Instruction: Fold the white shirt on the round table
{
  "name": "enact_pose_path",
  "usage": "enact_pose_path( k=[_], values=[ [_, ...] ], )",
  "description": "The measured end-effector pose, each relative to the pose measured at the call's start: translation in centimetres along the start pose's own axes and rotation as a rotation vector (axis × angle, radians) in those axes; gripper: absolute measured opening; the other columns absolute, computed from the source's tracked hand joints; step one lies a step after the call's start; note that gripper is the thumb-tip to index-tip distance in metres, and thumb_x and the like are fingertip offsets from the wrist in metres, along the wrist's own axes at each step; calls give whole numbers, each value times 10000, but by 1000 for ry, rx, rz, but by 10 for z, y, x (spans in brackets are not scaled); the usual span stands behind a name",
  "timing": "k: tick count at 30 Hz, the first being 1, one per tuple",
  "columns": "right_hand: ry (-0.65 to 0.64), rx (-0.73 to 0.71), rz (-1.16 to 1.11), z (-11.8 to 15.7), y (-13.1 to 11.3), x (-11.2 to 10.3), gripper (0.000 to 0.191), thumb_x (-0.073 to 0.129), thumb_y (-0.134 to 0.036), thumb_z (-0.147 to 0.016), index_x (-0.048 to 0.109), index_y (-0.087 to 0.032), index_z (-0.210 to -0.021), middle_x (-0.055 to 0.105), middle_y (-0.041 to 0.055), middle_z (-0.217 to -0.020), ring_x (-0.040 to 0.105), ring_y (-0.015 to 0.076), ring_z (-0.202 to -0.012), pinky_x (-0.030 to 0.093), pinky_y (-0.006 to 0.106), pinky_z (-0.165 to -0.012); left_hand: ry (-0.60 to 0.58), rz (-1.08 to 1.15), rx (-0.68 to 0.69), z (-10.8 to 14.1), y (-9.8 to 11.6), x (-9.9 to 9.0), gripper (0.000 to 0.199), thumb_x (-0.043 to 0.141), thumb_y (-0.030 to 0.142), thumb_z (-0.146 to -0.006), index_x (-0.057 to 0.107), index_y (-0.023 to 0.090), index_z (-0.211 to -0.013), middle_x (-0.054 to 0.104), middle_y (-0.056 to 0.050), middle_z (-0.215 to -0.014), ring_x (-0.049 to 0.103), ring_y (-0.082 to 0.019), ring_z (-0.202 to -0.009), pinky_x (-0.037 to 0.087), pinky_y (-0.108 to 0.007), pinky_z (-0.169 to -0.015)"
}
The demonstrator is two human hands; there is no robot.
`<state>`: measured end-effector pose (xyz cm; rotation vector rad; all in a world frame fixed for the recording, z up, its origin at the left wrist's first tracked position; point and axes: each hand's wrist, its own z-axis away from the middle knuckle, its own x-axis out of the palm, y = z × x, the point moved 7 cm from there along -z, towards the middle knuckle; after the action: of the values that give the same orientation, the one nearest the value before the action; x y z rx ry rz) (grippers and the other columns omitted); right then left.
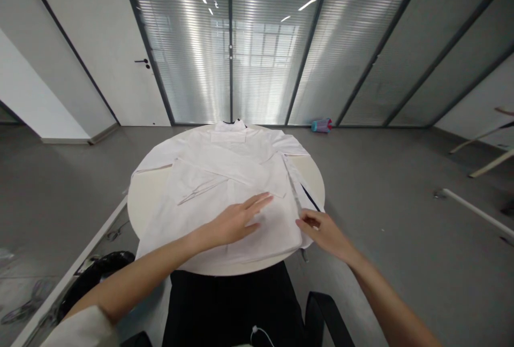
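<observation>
head view: a person's left hand [235,222] is pressing palm-down on a white long-sleeved shirt [251,166], its fingers [261,202] spreading open and released, gripping nothing. the right hand [323,232] is working at the shirt's right side near the table's near edge, its fingers [305,221] curling in and seemingly pinching the thin cloth. the shirt is lying across most of a round cream table [141,202], its collar [229,131] reaching the far edge and its lower body hanging slightly over the near edge. a folded band of cloth [225,170] is crossing the chest on a slant, showing folding under way, while flaps are spreading toward the left and right edges, with a long fold running down the right side. the smooth, lightweight cloth is creasing softly under the palm. past the far edge, a blue-and-pink bottle [321,125] is lying on the grey floor by a glass partition [261,52] with slatted blinds. a black bag [96,277] is sitting on the floor beyond the table's left edge.
</observation>
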<state>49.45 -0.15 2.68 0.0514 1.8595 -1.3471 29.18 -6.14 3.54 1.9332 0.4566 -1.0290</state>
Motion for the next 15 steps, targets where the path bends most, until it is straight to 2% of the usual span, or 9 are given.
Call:
enact_pose_path(
  k=[2, 3, 5, 7, 8, 10, 12, 13, 15],
  values=[
    [-147, -81, -16, -14, -24, 15, 312, 552, -433, -895, 532, -205, -683, 529, -16, -648, 493, 139, -642, 400, 256, -607, -72, 40, 44, -35, 4, 16, 896, 611, 174, -900, 54, 256, -1596, 349, -157, -1588, 630, -221, -1197, 533, -362, -961],
    [-249, -122, -25, -20, -33, 22, 290, 565, -411, -899, 563, -198, -702, 550, -13, -666, 507, 138, -657, 409, 256, -625, -96, 35, 57, -47, 2, 22, 895, 627, 152, -880, 89, 213, -1592, 430, -165, -1536, 616, -238, -1219, 528, -364, -963],
    [-475, -175, -56, -35, -45, 28, 269, 583, -397, -908, 634, -185, -750, 602, -1, -701, 544, 137, -675, 434, 259, -652, -135, -18, 81, -63, -5, 31, 710, 610, 105, -871, 320, 155, -1516, 604, -141, -1361, 629, -245, -1187, 522, -356, -952],
    [-606, -168, -91, -64, -44, 19, 298, 589, -430, -914, 684, -175, -792, 637, 12, -709, 579, 138, -669, 458, 258, -650, -152, -115, 129, -65, -10, 38, 433, 568, 81, -892, 557, 147, -1319, 672, -110, -1231, 659, -231, -1109, 518, -346, -942],
    [-602, -140, -100, -87, -39, 9, 319, 588, -450, -915, 695, -169, -809, 647, 19, -710, 593, 139, -661, 467, 254, -636, -155, -172, 164, -63, -10, 41, 325, 558, 91, -908, 617, 151, -1223, 676, -101, -1212, 670, -224, -1069, 519, -346, -934],
    [-405, -78, -44, -150, -21, -21, 310, 609, -444, -902, 701, -159, -824, 657, 25, -693, 605, 136, -639, 467, 235, -596, -138, -271, 248, -55, -6, 47, 209, 544, 142, -951, 654, 155, -1128, 676, -92, -1200, 676, -213, -1016, 522, -347, -921],
    [-201, 17, 101, -218, 1, -47, 237, 619, -351, -910, 704, -142, -838, 687, 44, -730, 623, 126, -652, 464, 209, -582, -97, -336, 330, -45, 2, 52, 190, 510, 185, -992, 648, 144, -1116, 678, -95, -1177, 669, -201, -990, 528, -339, -903],
    [-110, 122, 190, -250, 15, -58, 204, 620, -304, -910, 703, -134, -834, 709, 59, -771, 631, 121, -656, 460, 197, -567, -74, -356, 363, -41, 6, 53, 203, 480, 191, -1010, 641, 131, -1118, 680, -100, -1161, 666, -193, -974, 533, -325, -884],
    [-14, 273, 312, -304, 38, -69, 166, 614, -260, -917, 712, -130, -882, 744, 84, -895, 656, 120, -685, 468, 187, -562, -33, -387, 408, -34, 14, 56, 227, 432, 182, -1030, 631, 100, -1103, 684, -113, -1129, 662, -179, -933, 544, -301, -840]
  ],
)
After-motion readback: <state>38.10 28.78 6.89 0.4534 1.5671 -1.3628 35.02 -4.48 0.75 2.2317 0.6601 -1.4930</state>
